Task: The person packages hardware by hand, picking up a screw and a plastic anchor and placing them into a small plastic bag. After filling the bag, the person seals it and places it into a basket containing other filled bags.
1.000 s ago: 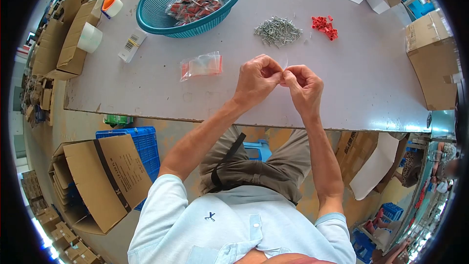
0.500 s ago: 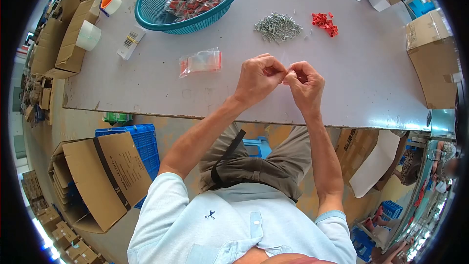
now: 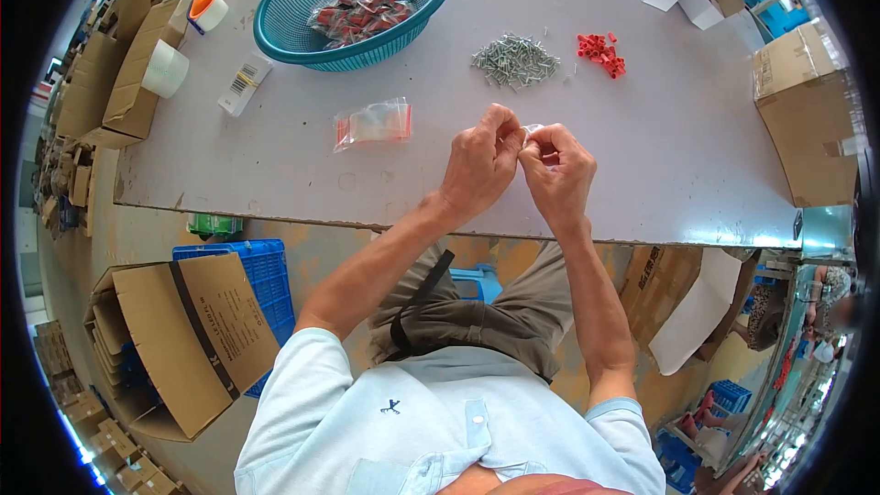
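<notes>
My left hand [image 3: 481, 160] and my right hand [image 3: 559, 170] meet over the table's near part, thumbs and fingertips pinched close together. Between them shows the edge of a small clear plastic bag [image 3: 530, 131], mostly hidden by the fingers. Beyond the hands lies a loose pile of silvery screws [image 3: 515, 61]. To its right is a smaller heap of short red plastic caps [image 3: 601, 54]. Left of my left hand, a stack of clear bags with red edges [image 3: 373, 124] rests flat on the table.
A teal basket [image 3: 367, 57] at the back holds several small filled bags. Tape rolls [image 3: 165, 69], a small white box [image 3: 245, 84] and an open carton [image 3: 137, 105] stand left. Another carton [image 3: 802, 119] sits at the right edge; a large carton [image 3: 197, 339] is below the table.
Both hands have drawn slightly left, still pinching together. The bag's clear film, which stood up above the fingertips, now shows only as a small bit between them. The view has shifted a little.
</notes>
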Motion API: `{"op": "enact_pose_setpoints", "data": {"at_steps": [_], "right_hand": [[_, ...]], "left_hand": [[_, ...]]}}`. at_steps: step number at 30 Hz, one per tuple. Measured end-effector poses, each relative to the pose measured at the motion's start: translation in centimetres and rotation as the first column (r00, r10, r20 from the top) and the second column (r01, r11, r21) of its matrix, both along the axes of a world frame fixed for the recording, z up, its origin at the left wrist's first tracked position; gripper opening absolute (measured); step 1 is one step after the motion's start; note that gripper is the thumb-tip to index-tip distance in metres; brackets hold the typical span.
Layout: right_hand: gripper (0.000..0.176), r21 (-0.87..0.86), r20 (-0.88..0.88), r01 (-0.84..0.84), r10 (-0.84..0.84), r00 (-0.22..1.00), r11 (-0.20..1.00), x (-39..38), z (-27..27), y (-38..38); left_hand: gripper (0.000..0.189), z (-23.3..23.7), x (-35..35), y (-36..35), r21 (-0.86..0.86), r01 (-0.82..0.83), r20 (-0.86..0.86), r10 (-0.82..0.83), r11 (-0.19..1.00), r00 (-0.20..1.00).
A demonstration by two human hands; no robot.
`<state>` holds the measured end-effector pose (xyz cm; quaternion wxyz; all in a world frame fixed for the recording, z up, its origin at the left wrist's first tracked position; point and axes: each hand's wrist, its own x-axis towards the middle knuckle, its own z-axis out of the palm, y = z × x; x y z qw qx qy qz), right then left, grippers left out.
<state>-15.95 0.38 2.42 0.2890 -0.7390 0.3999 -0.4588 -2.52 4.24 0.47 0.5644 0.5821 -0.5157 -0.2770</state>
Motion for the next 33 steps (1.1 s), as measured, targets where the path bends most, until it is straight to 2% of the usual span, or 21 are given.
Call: {"op": "enact_pose_setpoints", "data": {"at_steps": [4,6,10,12,13,15,16,18,19,21,22,24,25,26,28,29,31,33], "right_hand": [[0.003,0.021,-0.036,-0.001,0.002,0.999,1.0,-0.2,0.0,-0.2],[0.002,-0.014,-0.054,-0.015,0.014,0.998,1.0,-0.3,0.0,-0.2],[0.004,0.013,-0.063,-0.049,0.05,0.997,0.999,-0.6,0.2,-0.7],[0.007,-0.059,-0.02,-0.169,0.168,0.986,0.984,-1.0,-0.2,-2.4],[0.007,-0.059,-0.023,-0.175,0.174,0.985,0.983,-1.3,-0.3,-3.7],[0.019,-0.074,-0.257,-0.12,0.098,0.961,0.99,-1.8,-0.4,-6.7],[0.019,-0.075,-0.256,-0.121,0.098,0.962,0.99,-1.5,-0.4,-7.7],[0.035,-0.038,-0.471,-0.202,0.161,0.867,0.979,-0.6,-0.1,-9.7],[0.035,-0.037,-0.475,-0.205,0.163,0.865,0.978,0.0,0.0,-10.6],[0.046,-0.011,-0.613,-0.304,0.234,0.755,0.953,1.6,1.0,-12.0],[0.046,-0.01,-0.616,-0.31,0.238,0.751,0.951,2.2,1.6,-12.3],[0.047,0.14,-0.639,-0.334,0.343,0.688,0.932,3.7,2.9,-12.9],[0.041,0.07,-0.618,-0.388,0.345,0.707,0.919,4.0,1.4,-14.2],[0.041,0.068,-0.619,-0.393,0.348,0.705,0.917,4.3,1.0,-15.1],[0.027,0.05,-0.659,-0.437,0.359,0.661,0.898,5.0,0.9,-15.6],[0.027,0.054,-0.662,-0.441,0.362,0.656,0.896,5.0,1.0,-15.7],[0.016,0.16,-0.686,-0.403,0.395,0.611,0.901,5.4,2.1,-15.3],[0.013,0.115,-0.682,-0.429,0.385,0.622,0.896,5.2,1.5,-15.4]], "left_hand": [[0.008,-0.1,0.2,-0.2,0.023,0.026,-0.136,-0.023,0.999,0.99],[0.008,-0.1,0.4,-0.2,0.053,0.111,-0.382,-0.082,0.992,0.92],[0.009,0.0,1.8,-0.5,0.059,0.1,-0.385,-0.069,0.993,0.92],[0.008,0.2,2.8,-0.7,0.128,0.118,-0.262,-0.081,0.985,0.962],[0.008,0.1,3.1,-0.8,0.127,0.113,-0.265,-0.076,0.985,0.961],[0.008,-0.5,3.5,-0.8,0.081,0.069,-0.105,-0.061,0.994,0.993],[0.008,-0.7,3.5,-0.8,0.08,0.069,-0.104,-0.06,0.994,0.993],[0.008,-0.9,3.1,-0.8,0.059,0.054,-0.041,-0.052,0.997,0.998],[0.008,-0.9,3.0,-1.0,0.059,0.051,-0.046,-0.049,0.997,0.998],[0.008,-0.9,2.8,-1.2,0.047,0.052,-0.109,-0.047,0.997,0.993],[0.008,-0.9,2.8,-1.4,0.046,0.046,-0.113,-0.041,0.998,0.993],[0.008,-0.9,2.9,-1.6,0.059,0.055,-0.074,-0.051,0.997,0.996],[0.008,-0.8,2.9,-1.7,0.057,0.05,-0.074,-0.046,0.997,0.996],[0.008,-0.8,2.9,-1.7,0.047,0.047,-0.064,-0.044,0.998,0.997],[0.008,-0.5,2.9,-1.7,0.041,0.041,-0.06,-0.038,0.998,0.997],[0.008,-0.4,2.8,-1.7,0.031,0.032,-0.054,-0.03,0.999,0.998],[0.008,-0.3,2.8,-1.7,0.023,0.017,-0.054,-0.016,1.0,0.998],[0.008,-0.2,2.8,-1.7,-0.006,-0.001,-0.028,0.001,1.0,1.0]]}}
